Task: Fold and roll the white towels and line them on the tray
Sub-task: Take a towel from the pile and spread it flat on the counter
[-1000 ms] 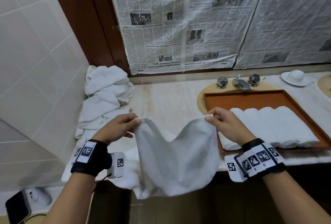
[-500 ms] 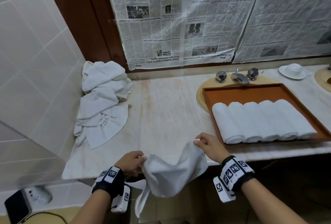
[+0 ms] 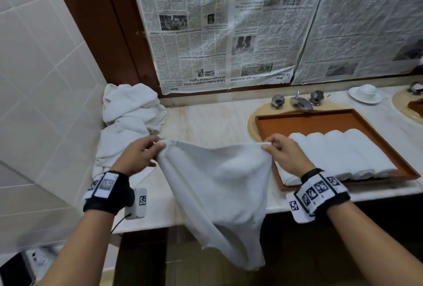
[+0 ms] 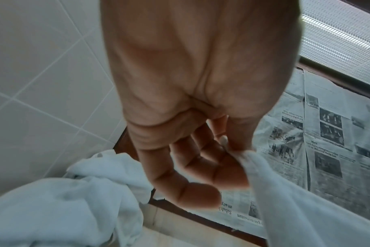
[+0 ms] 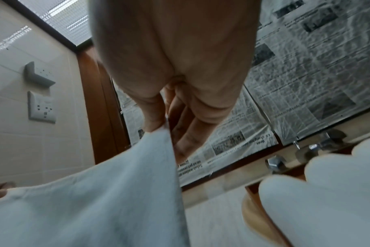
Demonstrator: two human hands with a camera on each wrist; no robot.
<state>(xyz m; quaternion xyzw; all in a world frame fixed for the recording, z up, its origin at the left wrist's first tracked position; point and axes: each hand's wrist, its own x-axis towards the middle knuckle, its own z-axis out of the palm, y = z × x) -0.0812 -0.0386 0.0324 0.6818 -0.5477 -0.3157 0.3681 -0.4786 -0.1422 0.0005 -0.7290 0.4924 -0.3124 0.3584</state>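
Person holds one white towel (image 3: 217, 185) up by its top edge, over the front edge of the marble counter (image 3: 212, 121). Left hand (image 3: 137, 157) pinches the top corner at roughly 9 o'clock of the cloth; the left wrist view shows thumb and forefinger closed on the hem, the other fingers loosely curled and free. Right hand (image 3: 283, 157) pinches the opposite corner at 3 o'clock, thumb against forefinger, nothing else in its grasp. The cloth sags between the two pinches and hangs down past the counter edge, its lowest tail toward 5 o'clock.

Wooden tray (image 3: 320, 121) sits over the basin at 2 o'clock from the hands, with a row of rolled towels (image 3: 338, 150) lying side by side; the exact count is hard to read because the right hand covers the near end. A heap of unfolded towels (image 3: 130, 121) lies at 10 o'clock against the tiled wall.

Step in hand, as judged: spreading the towel before laying it flat to fold. To do it well, the hands likely need to draw apart until the top hem runs straight, keep both corners level, then lower the cloth onto the bare counter between heap and tray so the tail lands without bunching. Corner pinches look light; a slip at either one would drop that side off the counter edge.
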